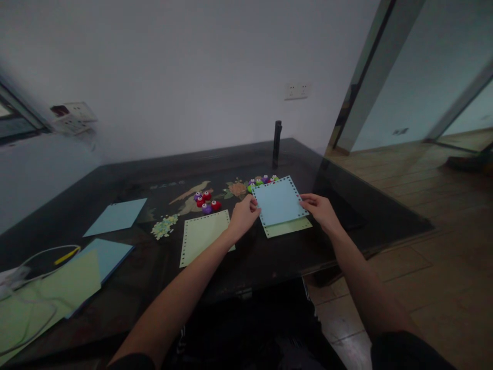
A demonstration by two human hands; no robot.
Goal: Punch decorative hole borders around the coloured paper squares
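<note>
Between my two hands is a light blue square sheet [279, 201] with dark holes punched along its edges. My left hand [245, 211] pinches its left edge, and my right hand [318, 207] grips its right edge. Partly under it shows a pale green sheet [289, 227], also with holes along its side. Another pale green sheet [202, 234] with punched edges lies left of my left hand, partly covered by my forearm. Just behind the blue sheet sits a cluster of green, purple and red eyeball-like pieces [259, 182].
More red and purple eyed pieces [207, 201] and a pile of small green-yellow pieces [164, 226] lie on the dark table [154, 277]. Leftward are a blue sheet [116, 217], stacked paper [82, 277], a yellow pen [67, 255] and a white cable. A black upright object [276, 144] stands behind.
</note>
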